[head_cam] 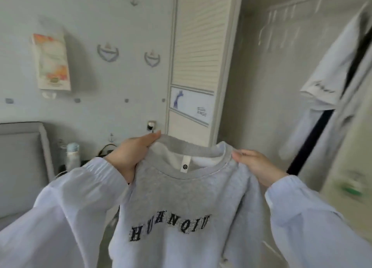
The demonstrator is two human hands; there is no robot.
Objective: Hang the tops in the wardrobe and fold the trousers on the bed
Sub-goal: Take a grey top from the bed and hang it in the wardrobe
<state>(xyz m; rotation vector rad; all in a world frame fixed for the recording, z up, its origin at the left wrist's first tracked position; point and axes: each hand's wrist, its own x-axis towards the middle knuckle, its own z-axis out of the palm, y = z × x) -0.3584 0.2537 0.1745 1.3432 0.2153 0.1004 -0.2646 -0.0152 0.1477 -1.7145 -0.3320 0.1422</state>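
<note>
Grey sweatshirt (181, 203) pinched at both shoulders by left hand (130, 157) and right hand (259, 167), spread flat for hanging in wardrobe (261, 86).

Grey sweatshirt (181, 203) cut off at 6 o'clock, hem and sleeves out of frame. Fingertips of left hand (130, 155) and right hand (257, 165) tucked behind its shoulders, unseen. Hanging white T-shirt (330, 66) at 3 o'clock motion-blurred, sleeve script unreadable. Hangers (281, 24) at 1 o'clock smeared. Headboard (20, 163) cropped at 9 o'clock.
</note>
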